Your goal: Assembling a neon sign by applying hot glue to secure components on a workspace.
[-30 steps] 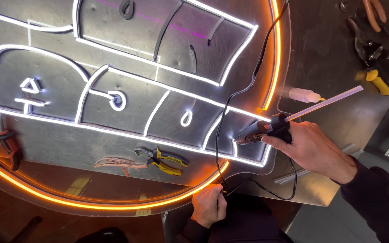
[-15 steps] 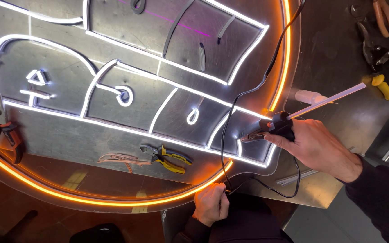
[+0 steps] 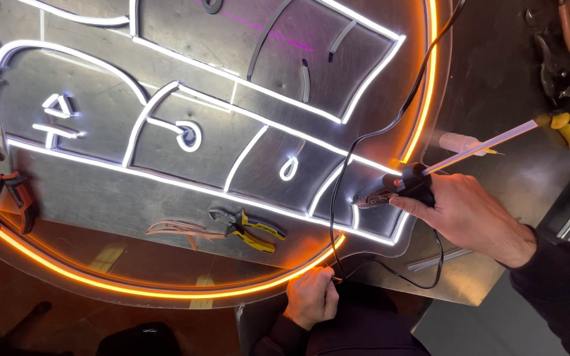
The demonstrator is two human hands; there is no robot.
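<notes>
A round metal sign panel (image 3: 87, 191) carries lit white light strips (image 3: 166, 178) and an orange glowing rim (image 3: 133, 287). My right hand (image 3: 466, 214) grips a black glue gun (image 3: 397, 188) with a long white glue stick (image 3: 479, 148) out its back; the nozzle touches the white strip at the panel's lower right. My left hand (image 3: 311, 296) is closed on the gun's black cord (image 3: 344, 171) at the panel's near edge.
Red-handled pliers (image 3: 4, 188) lie on the panel's left. Yellow-handled pliers (image 3: 249, 227) and a bundle of thin wires (image 3: 179, 231) lie near the middle. A white tube (image 3: 460, 142), snips (image 3: 559, 79) and a yellow-handled tool (image 3: 565, 128) rest on the bench at right.
The view has shifted a little, so the sign sits further right in the picture. Both hands stay where they were on the gun and the cord.
</notes>
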